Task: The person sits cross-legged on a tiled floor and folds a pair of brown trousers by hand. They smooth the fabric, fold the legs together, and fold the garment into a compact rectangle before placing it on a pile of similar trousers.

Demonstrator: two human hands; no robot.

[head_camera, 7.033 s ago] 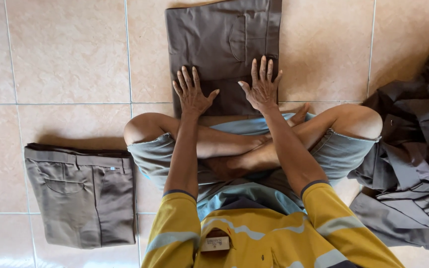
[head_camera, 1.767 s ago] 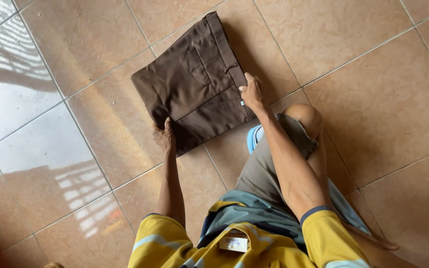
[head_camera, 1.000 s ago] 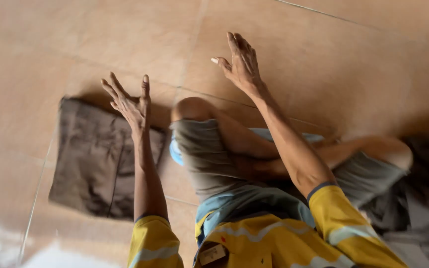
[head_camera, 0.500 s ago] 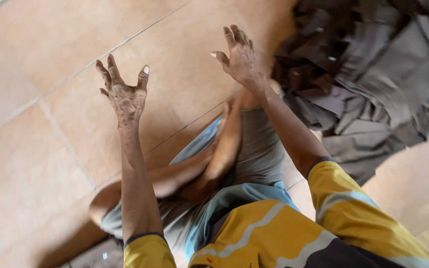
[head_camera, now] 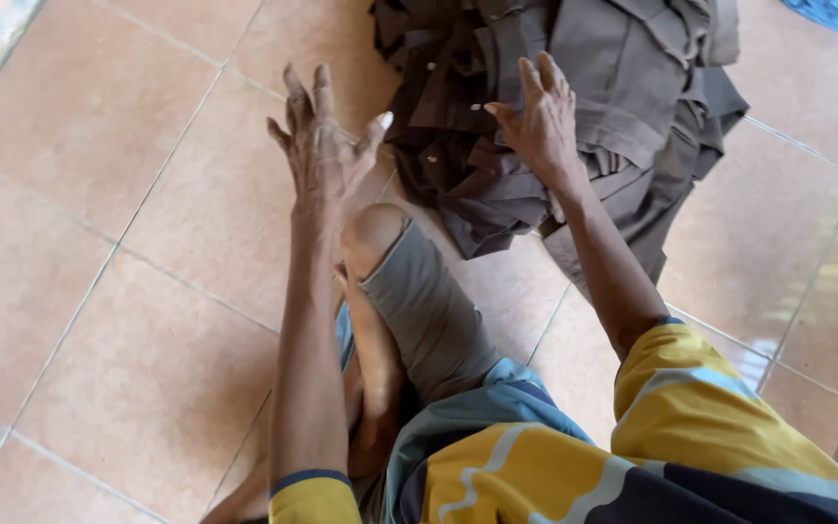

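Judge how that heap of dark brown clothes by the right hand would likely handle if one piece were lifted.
The heap of dark brown clothes lies crumpled in soft folds, so a lifted piece would probably hang limp. The pieces overlap, so one may drag its neighbours. The right hand, open over it, would likely need a pinch of cloth.

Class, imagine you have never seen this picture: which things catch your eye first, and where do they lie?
The crumpled heap of dark brown-grey clothes at the top of the tiled floor stands out first. The right hand rests on it, fingers spread, while the left hand hovers open just left of the heap. Below, a bent bare knee and yellow striped sleeves fill the foreground.
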